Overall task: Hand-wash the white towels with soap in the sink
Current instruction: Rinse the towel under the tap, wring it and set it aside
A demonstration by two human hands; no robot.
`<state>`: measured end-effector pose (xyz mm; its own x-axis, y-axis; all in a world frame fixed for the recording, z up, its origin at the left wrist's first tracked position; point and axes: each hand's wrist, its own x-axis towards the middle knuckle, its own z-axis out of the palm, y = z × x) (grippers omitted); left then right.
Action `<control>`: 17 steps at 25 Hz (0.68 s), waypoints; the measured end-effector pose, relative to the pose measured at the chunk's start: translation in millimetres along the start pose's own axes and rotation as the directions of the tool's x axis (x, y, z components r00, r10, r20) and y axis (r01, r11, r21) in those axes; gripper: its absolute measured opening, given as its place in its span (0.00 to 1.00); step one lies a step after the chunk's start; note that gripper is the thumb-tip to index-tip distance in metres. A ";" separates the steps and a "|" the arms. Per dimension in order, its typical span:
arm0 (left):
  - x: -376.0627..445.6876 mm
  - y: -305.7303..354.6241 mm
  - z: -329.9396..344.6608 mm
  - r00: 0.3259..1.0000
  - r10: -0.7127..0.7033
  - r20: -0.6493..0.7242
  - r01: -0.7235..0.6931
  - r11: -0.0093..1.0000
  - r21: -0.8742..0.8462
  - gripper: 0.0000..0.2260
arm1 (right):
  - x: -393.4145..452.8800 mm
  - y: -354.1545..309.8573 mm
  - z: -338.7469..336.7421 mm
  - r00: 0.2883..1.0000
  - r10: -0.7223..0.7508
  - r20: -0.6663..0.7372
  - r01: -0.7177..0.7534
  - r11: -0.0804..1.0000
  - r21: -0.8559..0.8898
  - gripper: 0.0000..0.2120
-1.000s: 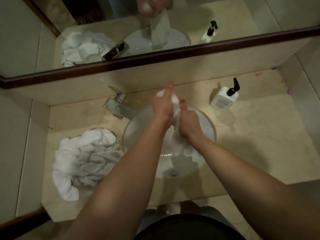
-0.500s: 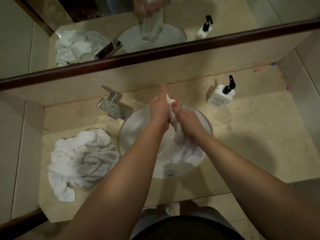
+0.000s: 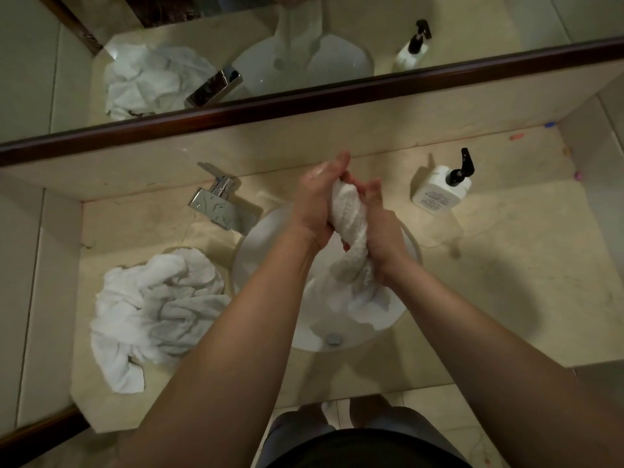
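Towel in hand [image 3: 349,228]: white, twisted into a rope, held above the sink [image 3: 266,244], its loose lower end trailing down into the basin toward 6 o'clock. Judged soft and limp; likely wet and soapy, therefore heavier than it looks and somewhat slippery. The best hold looked to be round the bunched middle with the whole palm, not at an edge or corner, which would slide out. Left hand [image 3: 315,201] lay along the towel's 9 o'clock side, fingers extended upward past its top and palm pressed to the cloth, thumb wrapped round. Right hand [image 3: 381,228] lay on the 3 o'clock side, fingers curled over the roll. Both hands held the same towel between them, close together, palms facing, forearms converging from 6 o'clock. Whether this was scrubbing or wringing could not be told. Pile of white towels [image 3: 155,312] lay on the counter [image 3: 506,282] at 9 o'clock from the sink, apparently not yet washed. Tap [image 3: 219,206] stood at 10 o'clock, no stream visible. Soap pump bottle [image 3: 439,187] stood at 2 o'clock, well apart from the hands. Mirror [image 3: 304,45] ran across 12 o'clock.
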<state>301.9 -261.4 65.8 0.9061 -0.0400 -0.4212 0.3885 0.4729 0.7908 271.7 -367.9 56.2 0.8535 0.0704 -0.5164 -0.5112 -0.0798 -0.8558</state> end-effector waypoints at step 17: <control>14.0 -23.9 12.0 0.832 -0.028 -0.554 0.096 0.991 0.095 0.23 | 17.9 35.0 11.1 0.958 -0.233 -0.169 0.146 0.898 -0.415 0.32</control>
<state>307.3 -283.7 46.4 0.6503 0.4414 -0.6183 0.4877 0.3815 0.7853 267.9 -358.4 16.7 0.9537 -0.0817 -0.2895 -0.2927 -0.4742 -0.8303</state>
